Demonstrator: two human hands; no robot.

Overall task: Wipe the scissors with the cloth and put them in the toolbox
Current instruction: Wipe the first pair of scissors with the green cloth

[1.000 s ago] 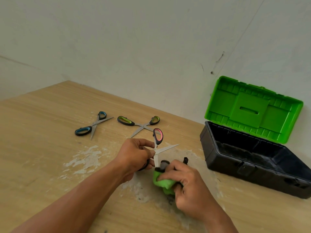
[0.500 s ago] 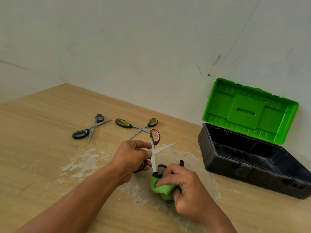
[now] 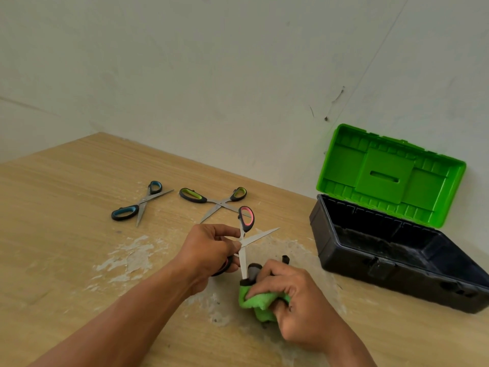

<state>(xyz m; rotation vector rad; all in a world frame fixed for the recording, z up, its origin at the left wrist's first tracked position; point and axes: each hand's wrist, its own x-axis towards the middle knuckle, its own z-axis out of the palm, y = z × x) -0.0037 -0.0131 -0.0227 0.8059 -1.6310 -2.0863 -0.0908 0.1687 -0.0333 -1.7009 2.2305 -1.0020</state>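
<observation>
My left hand [image 3: 209, 251] grips the pink-handled scissors [image 3: 246, 221] near their pivot, blades spread wide. One blade points right, the other points down into the green cloth [image 3: 258, 303]. My right hand [image 3: 293, 300] holds that cloth bunched around the lower blade's tip, close to the table. The toolbox [image 3: 391, 263] stands to the right with its black tub showing and its green lid [image 3: 389, 173] raised against the wall. Two more pairs lie further back on the table: blue-handled scissors [image 3: 137, 205] and green-handled scissors [image 3: 211, 200], both spread.
The wooden table [image 3: 66, 207] has worn, whitish patches around my hands. A white wall runs behind the table and the toolbox. Small dark parts poke out beside the cloth, above my right hand.
The view has shifted slightly. My right hand and the cloth have slid a little down the lower blade toward me; the left hand keeps the same grip.
</observation>
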